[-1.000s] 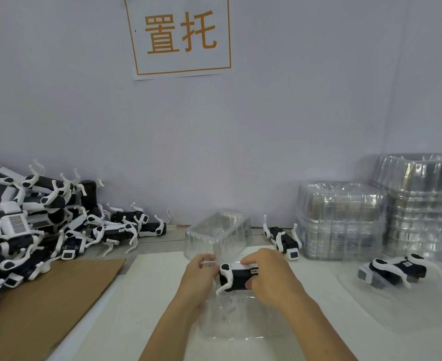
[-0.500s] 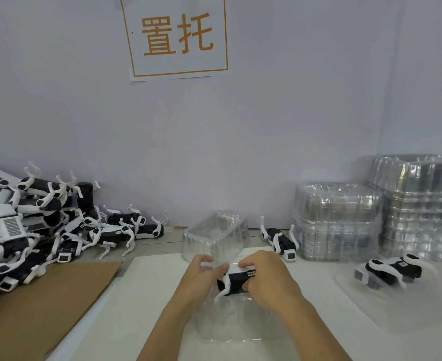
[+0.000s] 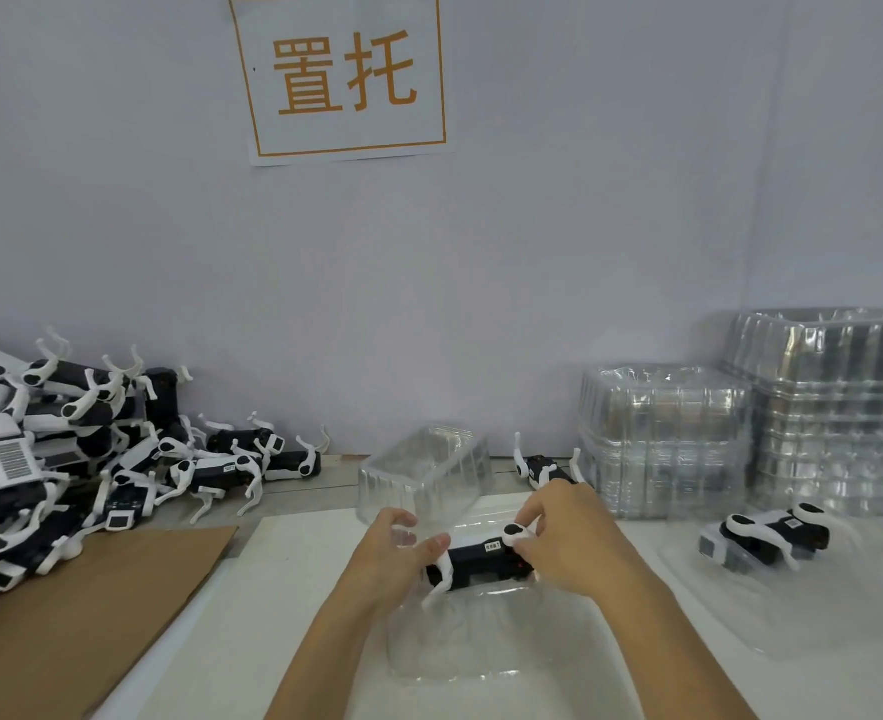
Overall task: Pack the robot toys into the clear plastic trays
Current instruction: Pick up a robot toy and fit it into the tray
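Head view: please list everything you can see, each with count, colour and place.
Held toy: one, black and white, over the front tray, gripped at both ends.
Front tray: one, clear, on the white mat under the hands.
Far tray: one, clear, behind the hands.
Packed toy: one, black and white, in a clear tray at right.
Lone toy: one, black and white, by the wall, beside the stacks.
Toy pile: many, black and white, at left.
Tray stacks: two, clear, at right.
Cardboard: one, brown, front left.
Sign: one, white with orange characters, on the wall.
Left hand: one, at the toy's left end.
Right hand: one, at its right end.
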The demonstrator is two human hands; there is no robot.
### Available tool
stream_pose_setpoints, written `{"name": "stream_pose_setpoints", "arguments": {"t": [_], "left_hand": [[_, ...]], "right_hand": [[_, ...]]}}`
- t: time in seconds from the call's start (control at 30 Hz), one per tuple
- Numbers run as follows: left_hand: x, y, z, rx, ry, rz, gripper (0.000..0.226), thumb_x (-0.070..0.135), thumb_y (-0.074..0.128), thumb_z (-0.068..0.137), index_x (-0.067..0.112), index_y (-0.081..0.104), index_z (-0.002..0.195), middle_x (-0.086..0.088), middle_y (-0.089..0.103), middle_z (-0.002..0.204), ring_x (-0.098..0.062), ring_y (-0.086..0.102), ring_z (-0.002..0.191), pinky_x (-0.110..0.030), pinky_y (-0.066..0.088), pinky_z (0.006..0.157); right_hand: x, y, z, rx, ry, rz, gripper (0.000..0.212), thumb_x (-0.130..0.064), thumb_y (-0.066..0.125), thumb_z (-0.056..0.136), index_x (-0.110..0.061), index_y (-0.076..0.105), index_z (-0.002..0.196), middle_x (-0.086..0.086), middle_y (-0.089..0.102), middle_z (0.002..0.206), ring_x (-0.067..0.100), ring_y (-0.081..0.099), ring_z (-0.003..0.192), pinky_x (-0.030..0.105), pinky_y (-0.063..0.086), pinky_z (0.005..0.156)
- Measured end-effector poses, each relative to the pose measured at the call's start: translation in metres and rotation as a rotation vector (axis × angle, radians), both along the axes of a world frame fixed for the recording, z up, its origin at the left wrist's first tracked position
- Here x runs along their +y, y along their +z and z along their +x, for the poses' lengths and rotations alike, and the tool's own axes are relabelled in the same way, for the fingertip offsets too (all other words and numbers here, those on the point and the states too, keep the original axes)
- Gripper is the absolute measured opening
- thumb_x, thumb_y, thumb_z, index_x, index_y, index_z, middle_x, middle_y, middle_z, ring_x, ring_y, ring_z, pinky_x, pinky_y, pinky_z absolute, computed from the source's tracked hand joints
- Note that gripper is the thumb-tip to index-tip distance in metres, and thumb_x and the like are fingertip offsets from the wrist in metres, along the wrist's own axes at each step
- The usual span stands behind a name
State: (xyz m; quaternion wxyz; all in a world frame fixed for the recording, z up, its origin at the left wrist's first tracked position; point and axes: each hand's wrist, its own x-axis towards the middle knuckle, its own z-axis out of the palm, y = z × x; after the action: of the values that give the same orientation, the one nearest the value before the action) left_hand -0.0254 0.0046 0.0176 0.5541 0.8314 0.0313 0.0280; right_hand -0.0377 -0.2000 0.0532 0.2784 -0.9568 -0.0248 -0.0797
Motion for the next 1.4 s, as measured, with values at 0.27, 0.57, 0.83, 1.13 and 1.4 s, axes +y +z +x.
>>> {"name": "stream_pose_setpoints", "arguments": {"t": [0.27,0.57,0.83,1.13,1.4], "left_hand": [[0.002,-0.001,0.002,-0.026,0.003,-0.014,0.047,0.037,0.076,0.086,0.022,0.049,0.121,0.002,0.056,0.12,-0.005,0.057,0.094,-0.02,0.043,0.058],[-0.001,-0.005,0.002,-0.032,0.072,-0.046,0.048,0.039,0.074,0.086,0.023,0.046,0.122,-0.001,0.054,0.121,-0.013,0.054,0.099,-0.017,0.039,0.065],[-0.005,-0.011,0.002,-0.058,0.107,-0.166,0.031,0.025,0.063,0.093,0.025,0.051,0.121,0.001,0.06,0.112,-0.008,0.062,0.093,-0.021,0.042,0.065],[-0.004,-0.012,0.002,-0.263,0.068,-0.008,0.022,0.021,0.055,0.098,0.03,0.057,0.117,0.009,0.06,0.116,-0.006,0.055,0.109,-0.011,0.039,0.079],[-0.007,0.005,-0.002,-0.491,-0.148,0.585,0.026,0.04,0.05,0.097,0.034,0.059,0.121,0.023,0.056,0.124,0.001,0.046,0.122,-0.03,0.034,0.108]], "right_hand": [[0.015,-0.017,0.004,-0.153,-0.224,0.041,0.017,-0.028,0.078,0.084,-0.012,0.077,0.087,0.002,0.068,0.097,0.019,0.066,0.089,0.031,0.054,0.072],[0.022,-0.018,0.003,-0.221,-0.084,-0.157,0.025,-0.037,0.055,0.094,-0.031,0.064,0.117,-0.004,0.055,0.117,0.021,0.051,0.115,0.035,0.042,0.095],[0.052,-0.028,-0.004,-0.1,0.225,-0.23,0.053,-0.073,0.027,0.083,-0.053,0.047,0.128,-0.017,0.055,0.107,0.016,0.039,0.113,0.042,0.026,0.091],[0.054,-0.03,-0.005,-0.141,0.192,-0.2,0.041,-0.06,0.024,0.095,-0.049,0.059,0.115,-0.015,0.057,0.103,0.017,0.04,0.107,0.04,0.025,0.082],[0.039,-0.03,0.009,-0.216,0.087,0.269,0.036,-0.021,0.038,0.102,-0.035,0.059,0.127,-0.01,0.059,0.128,0.013,0.048,0.126,0.038,0.04,0.107]]}}
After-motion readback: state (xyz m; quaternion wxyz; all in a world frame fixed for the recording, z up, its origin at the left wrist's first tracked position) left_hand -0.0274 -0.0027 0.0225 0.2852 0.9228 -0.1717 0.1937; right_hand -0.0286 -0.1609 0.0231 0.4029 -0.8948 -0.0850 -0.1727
